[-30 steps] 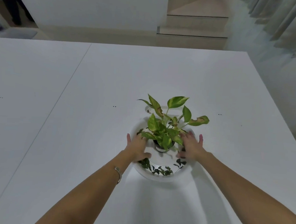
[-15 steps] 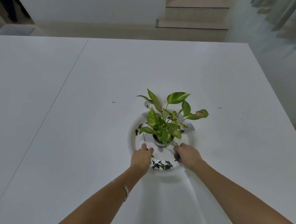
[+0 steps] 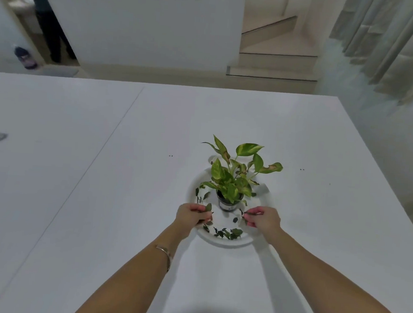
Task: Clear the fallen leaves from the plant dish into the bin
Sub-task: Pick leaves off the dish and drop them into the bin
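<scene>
Fallen leaves (image 3: pixel 227 233) strewn w/ mixed headings in dish (image 3: pixel 226 243); left hand (image 3: pixel 191 216), right hand (image 3: pixel 263 220) each pinching some.

White table (image 3: pixel 101 173), pale curtains (image 3: pixel 384 44) at right, beige steps (image 3: pixel 275 63) beyond a white wall (image 3: pixel 141 24)

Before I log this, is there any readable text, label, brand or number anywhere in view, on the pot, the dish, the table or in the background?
None readable.
Pot: no label visible.
Dish: plain white, no marking.
Table: only two pairs of tiny dark dots, not characters.
Bottle on the floor in the background: has a label, too blurred to read.
</scene>
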The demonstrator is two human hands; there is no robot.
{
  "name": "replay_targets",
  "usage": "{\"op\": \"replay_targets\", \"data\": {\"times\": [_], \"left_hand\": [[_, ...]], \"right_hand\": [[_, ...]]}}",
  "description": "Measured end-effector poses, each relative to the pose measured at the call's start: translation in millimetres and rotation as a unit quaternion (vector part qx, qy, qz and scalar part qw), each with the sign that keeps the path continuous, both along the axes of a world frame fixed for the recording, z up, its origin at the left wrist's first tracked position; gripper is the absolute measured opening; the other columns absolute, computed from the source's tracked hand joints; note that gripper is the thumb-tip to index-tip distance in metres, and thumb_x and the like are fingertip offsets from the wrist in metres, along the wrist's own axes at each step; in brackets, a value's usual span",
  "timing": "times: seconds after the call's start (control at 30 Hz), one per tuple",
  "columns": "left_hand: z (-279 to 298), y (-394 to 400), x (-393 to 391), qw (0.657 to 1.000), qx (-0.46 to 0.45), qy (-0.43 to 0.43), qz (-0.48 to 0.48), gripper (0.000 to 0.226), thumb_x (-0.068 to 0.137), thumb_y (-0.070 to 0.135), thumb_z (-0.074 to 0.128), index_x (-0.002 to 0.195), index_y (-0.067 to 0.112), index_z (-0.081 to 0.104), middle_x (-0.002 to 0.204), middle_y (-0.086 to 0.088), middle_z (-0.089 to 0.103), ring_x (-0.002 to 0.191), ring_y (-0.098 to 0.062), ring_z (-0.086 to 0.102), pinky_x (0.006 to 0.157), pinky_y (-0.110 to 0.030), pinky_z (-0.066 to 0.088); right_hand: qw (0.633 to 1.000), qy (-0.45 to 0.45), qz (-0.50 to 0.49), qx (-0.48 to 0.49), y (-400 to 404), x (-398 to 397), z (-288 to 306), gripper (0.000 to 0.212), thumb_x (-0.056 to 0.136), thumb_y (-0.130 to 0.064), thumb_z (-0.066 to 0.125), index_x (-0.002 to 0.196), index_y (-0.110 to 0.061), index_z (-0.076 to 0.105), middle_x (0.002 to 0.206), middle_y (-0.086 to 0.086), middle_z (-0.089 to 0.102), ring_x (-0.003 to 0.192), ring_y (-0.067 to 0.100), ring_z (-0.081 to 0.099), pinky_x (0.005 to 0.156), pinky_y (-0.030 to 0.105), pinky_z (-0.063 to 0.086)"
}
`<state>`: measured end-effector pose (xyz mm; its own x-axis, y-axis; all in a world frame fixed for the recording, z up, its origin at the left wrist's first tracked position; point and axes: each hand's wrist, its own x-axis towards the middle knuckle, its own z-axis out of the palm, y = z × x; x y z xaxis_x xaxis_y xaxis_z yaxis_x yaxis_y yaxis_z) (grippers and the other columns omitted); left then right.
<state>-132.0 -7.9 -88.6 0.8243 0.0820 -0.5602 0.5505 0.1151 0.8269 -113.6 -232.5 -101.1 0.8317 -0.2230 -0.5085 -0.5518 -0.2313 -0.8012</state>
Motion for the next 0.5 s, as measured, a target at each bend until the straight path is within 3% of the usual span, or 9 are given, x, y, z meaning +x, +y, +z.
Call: {"op": "replay_targets", "data": {"times": [0.1, 0.17, 0.27, 0.4, 0.5], "left_hand": [[13, 8, -15, 0.998, -0.058, -0.021, 0.021, 0.014, 0.075, -0.012, 0.071, 0.086, -0.005, 0.067, 0.068, -0.01, 0.072, 0.06, -0.016, 0.071, 0.061, -0.019, 0.061], [22, 17, -29, 0.995, -0.083, -0.036, 0.043, 0.012, 0.076, -0.012, 0.07, 0.084, -0.003, 0.069, 0.069, -0.009, 0.074, 0.063, -0.015, 0.072, 0.061, -0.018, 0.06], [29, 36, -55, 0.992, -0.088, -0.057, 0.067, 0.012, 0.076, -0.01, 0.071, 0.082, 0.0, 0.072, 0.07, -0.005, 0.076, 0.066, -0.011, 0.073, 0.064, -0.017, 0.058], [38, 75, -97, 0.988, -0.087, -0.071, 0.108, 0.013, 0.076, -0.008, 0.071, 0.086, 0.0, 0.072, 0.073, -0.002, 0.077, 0.07, -0.012, 0.074, 0.067, -0.016, 0.058], [42, 113, -138, 0.982, -0.081, -0.081, 0.15, 0.014, 0.077, -0.008, 0.071, 0.088, -0.001, 0.071, 0.075, -0.003, 0.077, 0.07, -0.012, 0.074, 0.067, -0.016, 0.058]], "right_hand": [[0.995, 0.009, -0.016, 0.094, 6, -7, 4, 0.012, 0.072, 0.005, 0.077, 0.079, -0.001, 0.07, 0.08, 0.017, 0.07, 0.067, 0.024, 0.067, 0.08, 0.034, 0.059], [0.99, 0.015, 0.001, 0.137, 15, -11, 6, 0.016, 0.074, 0.006, 0.075, 0.089, 0.004, 0.069, 0.081, 0.016, 0.069, 0.067, 0.022, 0.066, 0.07, 0.027, 0.061], [0.983, 0.03, 0.026, 0.181, 38, -21, 9, 0.014, 0.076, 0.007, 0.073, 0.088, 0.001, 0.067, 0.082, 0.014, 0.069, 0.065, 0.019, 0.064, 0.056, 0.017, 0.059], [0.966, 0.039, 0.071, 0.245, 84, -37, 17, 0.017, 0.079, 0.01, 0.068, 0.095, 0.005, 0.064, 0.082, 0.012, 0.066, 0.068, 0.018, 0.062, 0.052, 0.015, 0.058], [0.952, 0.049, 0.113, 0.281, 132, -56, 25, 0.012, 0.08, 0.013, 0.064, 0.089, 0.004, 0.063, 0.081, 0.015, 0.065, 0.066, 0.018, 0.064, 0.049, 0.015, 0.056]]}}
